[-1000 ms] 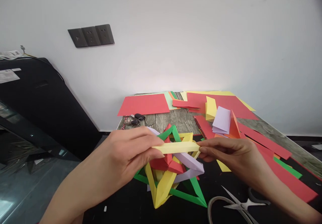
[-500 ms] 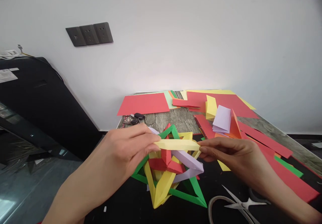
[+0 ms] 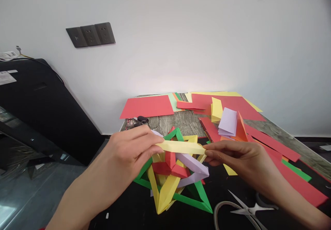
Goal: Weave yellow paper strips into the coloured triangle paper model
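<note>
A pale yellow folded paper strip stretches between both hands in the head view. My left hand pinches its left end, and my right hand pinches the right end. Just beneath the strip is a star-shaped paper model made of interlaced green, yellow, red and lilac folded strips. The fingers of my left hand hide part of the model's upper left side. Whether the strip's right end joins the model cannot be made out.
Open scissors and a roll of tape lie at the lower right. Red sheets, a folded lilac paper and a folded yellow paper are farther back. Keys lie left of centre, and a black panel stands at the left.
My left hand has shifted slightly left and up, and more of the pale yellow strip's left end shows. My right hand is almost unmoved.
</note>
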The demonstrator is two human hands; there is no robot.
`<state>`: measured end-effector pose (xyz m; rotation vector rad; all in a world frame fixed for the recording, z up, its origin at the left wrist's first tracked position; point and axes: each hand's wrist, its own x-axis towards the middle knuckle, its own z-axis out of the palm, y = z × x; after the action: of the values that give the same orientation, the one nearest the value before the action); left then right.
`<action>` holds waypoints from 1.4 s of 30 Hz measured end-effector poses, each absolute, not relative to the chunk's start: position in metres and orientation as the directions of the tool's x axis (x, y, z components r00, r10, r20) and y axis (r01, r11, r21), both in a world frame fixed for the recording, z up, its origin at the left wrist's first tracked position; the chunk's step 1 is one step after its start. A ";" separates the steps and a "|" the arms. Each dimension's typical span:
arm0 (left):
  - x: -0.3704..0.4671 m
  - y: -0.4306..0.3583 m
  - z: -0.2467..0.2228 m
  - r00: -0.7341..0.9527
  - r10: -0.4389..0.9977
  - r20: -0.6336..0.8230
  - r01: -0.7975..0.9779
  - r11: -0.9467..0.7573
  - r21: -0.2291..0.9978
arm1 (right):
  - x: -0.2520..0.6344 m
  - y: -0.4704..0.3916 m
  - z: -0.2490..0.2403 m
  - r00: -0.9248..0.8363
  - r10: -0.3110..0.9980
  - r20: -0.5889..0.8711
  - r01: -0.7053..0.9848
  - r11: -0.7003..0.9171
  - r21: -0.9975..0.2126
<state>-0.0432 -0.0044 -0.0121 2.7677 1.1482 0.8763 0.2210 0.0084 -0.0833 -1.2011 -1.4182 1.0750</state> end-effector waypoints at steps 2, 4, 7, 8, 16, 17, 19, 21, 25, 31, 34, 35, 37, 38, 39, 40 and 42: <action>-0.041 -0.005 -0.012 0.555 0.674 0.488 0.658 -0.714 0.237 | 0.221 0.008 -0.083 -0.059 0.991 0.116 0.137 0.123 -0.983; -0.039 -0.005 -0.013 0.549 0.675 0.494 0.660 -0.712 0.239 | 0.221 0.008 -0.084 -0.056 0.992 0.113 0.126 0.119 -0.985; -0.037 -0.004 -0.014 0.547 0.657 0.518 0.655 -0.722 0.225 | 0.223 0.008 -0.085 -0.062 0.993 0.105 0.126 0.112 -0.986; -0.037 -0.004 -0.015 0.545 0.657 0.521 0.653 -0.723 0.228 | 0.223 0.008 -0.086 -0.065 0.993 0.101 0.129 0.109 -0.986; -0.039 -0.001 -0.011 0.517 0.703 0.489 0.662 -0.690 0.291 | 0.225 0.009 -0.088 -0.086 0.991 0.104 0.145 0.116 -0.983; -0.038 0.000 -0.011 0.511 0.709 0.487 0.658 -0.687 0.309 | 0.226 0.010 -0.088 -0.096 0.990 0.103 0.148 0.117 -0.982; -0.038 0.000 -0.010 0.498 0.719 0.484 0.651 -0.679 0.340 | 0.228 0.010 -0.089 -0.113 0.989 0.097 0.146 0.113 -0.983; -0.038 0.000 -0.010 0.492 0.725 0.483 0.638 -0.677 0.366 | 0.228 0.010 -0.089 -0.114 0.989 0.090 0.135 0.106 -0.985; -0.042 0.000 -0.010 0.517 0.731 0.446 0.597 -0.681 0.424 | 0.227 0.010 -0.088 -0.112 0.989 0.092 0.117 0.106 -0.987; -0.043 0.001 -0.008 0.514 0.716 0.472 0.624 -0.690 0.367 | 0.226 0.012 -0.088 -0.135 0.987 0.085 0.107 0.100 -0.989; -0.041 0.001 -0.005 0.506 0.696 0.510 0.639 -0.699 0.320 | 0.227 0.013 -0.089 -0.139 0.987 0.085 0.108 0.101 -0.989; -0.041 0.002 -0.004 0.508 0.690 0.515 0.639 -0.703 0.311 | 0.227 0.014 -0.090 -0.139 0.986 0.088 0.105 0.103 -0.989; -0.040 0.002 -0.003 0.498 0.695 0.519 0.645 -0.697 0.314 | 0.228 0.014 -0.090 -0.146 0.985 0.089 0.103 0.105 -0.989; -0.041 0.003 -0.003 0.486 0.706 0.515 0.652 -0.685 0.325 | 0.229 0.014 -0.090 -0.153 0.984 0.088 0.104 0.105 -0.989; -0.041 0.003 -0.003 0.473 0.721 0.507 0.661 -0.670 0.338 | 0.229 0.014 -0.090 -0.165 0.983 0.085 0.104 0.103 -0.989; -0.041 0.003 -0.003 0.459 0.736 0.497 0.671 -0.654 0.349 | 0.230 0.014 -0.090 -0.178 0.981 0.083 0.103 0.103 -0.989; -0.041 0.003 -0.004 0.452 0.753 0.479 0.685 -0.636 0.354 | 0.230 0.014 -0.089 -0.196 0.978 0.075 0.098 0.095 -0.991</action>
<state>-0.0411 0.0026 -0.0035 2.5821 1.2843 0.9374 0.2305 0.0139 -0.0894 -1.1248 -1.4705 1.2320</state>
